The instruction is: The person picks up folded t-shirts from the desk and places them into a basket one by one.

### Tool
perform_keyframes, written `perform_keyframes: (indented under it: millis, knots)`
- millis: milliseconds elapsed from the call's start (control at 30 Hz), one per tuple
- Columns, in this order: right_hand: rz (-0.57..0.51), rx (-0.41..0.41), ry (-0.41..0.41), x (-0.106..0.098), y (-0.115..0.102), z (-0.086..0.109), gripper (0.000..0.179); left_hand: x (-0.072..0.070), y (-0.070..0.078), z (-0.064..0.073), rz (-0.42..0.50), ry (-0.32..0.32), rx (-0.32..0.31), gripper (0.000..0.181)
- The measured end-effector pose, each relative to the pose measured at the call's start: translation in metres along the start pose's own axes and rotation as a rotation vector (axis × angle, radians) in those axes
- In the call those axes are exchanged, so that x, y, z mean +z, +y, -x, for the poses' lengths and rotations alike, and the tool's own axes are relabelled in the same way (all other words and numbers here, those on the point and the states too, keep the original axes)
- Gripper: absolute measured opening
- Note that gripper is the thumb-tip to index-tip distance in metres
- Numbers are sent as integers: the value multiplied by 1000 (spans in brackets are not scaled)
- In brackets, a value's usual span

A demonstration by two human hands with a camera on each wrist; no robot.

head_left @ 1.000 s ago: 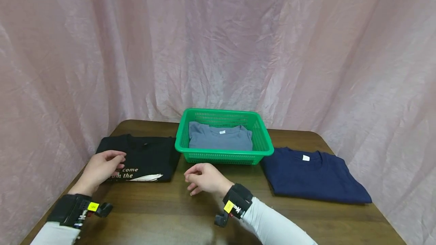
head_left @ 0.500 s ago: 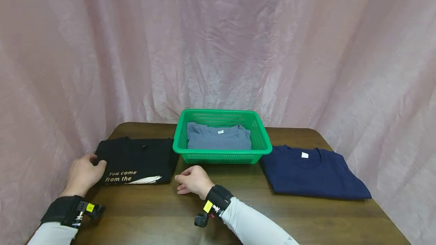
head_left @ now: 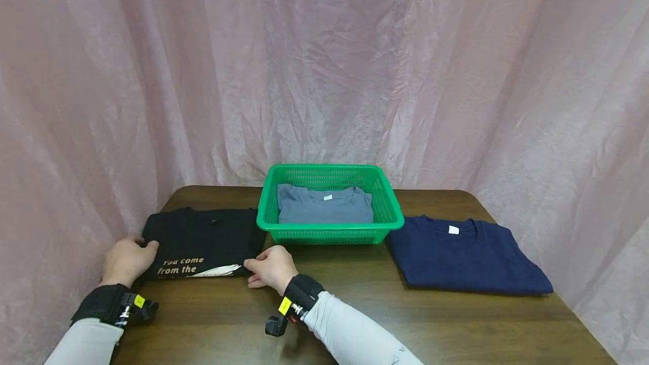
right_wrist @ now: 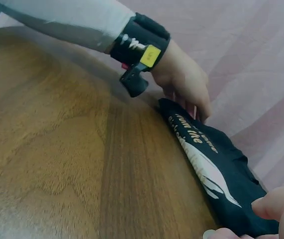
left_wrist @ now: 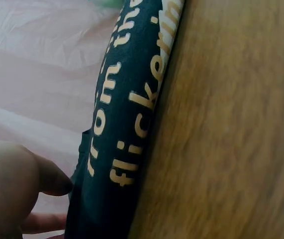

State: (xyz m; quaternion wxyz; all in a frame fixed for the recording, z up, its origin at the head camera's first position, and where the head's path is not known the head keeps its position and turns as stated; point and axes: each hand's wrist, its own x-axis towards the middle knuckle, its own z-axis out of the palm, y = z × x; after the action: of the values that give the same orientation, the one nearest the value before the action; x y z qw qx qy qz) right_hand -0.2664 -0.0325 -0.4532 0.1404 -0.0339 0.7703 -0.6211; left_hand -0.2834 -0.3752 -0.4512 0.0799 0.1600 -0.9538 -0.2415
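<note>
A folded black T-shirt [head_left: 203, 241] with pale lettering and a white brush-stroke print lies at the table's left. My left hand [head_left: 127, 261] grips its left edge, thumb on the near side; in the left wrist view the thumb [left_wrist: 54, 177] meets the cloth. At the near right corner, my right hand [head_left: 274, 269] holds the shirt's edge. The right wrist view has that thumb [right_wrist: 271, 204] over the cloth and fingertips low beside the table. Fingers under the cloth are partly hidden.
A green plastic basket [head_left: 329, 227] stands at the back middle, with a folded grey T-shirt [head_left: 324, 207] inside. To its right lies a folded navy T-shirt [head_left: 471, 261]. Pink curtain [head_left: 324, 72] hangs behind the wooden table [head_left: 385, 320].
My left hand has moved left and down to the black T-shirt's left edge. My right hand has shifted left to its near right corner. The shirt still lies on the table.
</note>
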Motion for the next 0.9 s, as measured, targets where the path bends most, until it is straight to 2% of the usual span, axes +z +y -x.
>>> perform_keyframes:
  millis: [100, 233, 433, 700, 900]
  knots:
    - [31, 14, 19, 5, -2, -1, 23, 3, 1, 0, 18, -15, -5, 55]
    - [84, 28, 23, 4, -6, -1, 11, 3, 3, 0, 37, -26, 0, 48]
    - [179, 47, -13, -3, -11, 3, 18, -3, 4, 4, 69, -40, 7, 46]
    - [225, 59, -89, -8, -12, 12, 20, -19, -7, 16, 110, -144, -13, 48]
    - [237, 36, -126, -11, -10, 23, 22, -22, -10, 22, 153, -193, -46, 50]
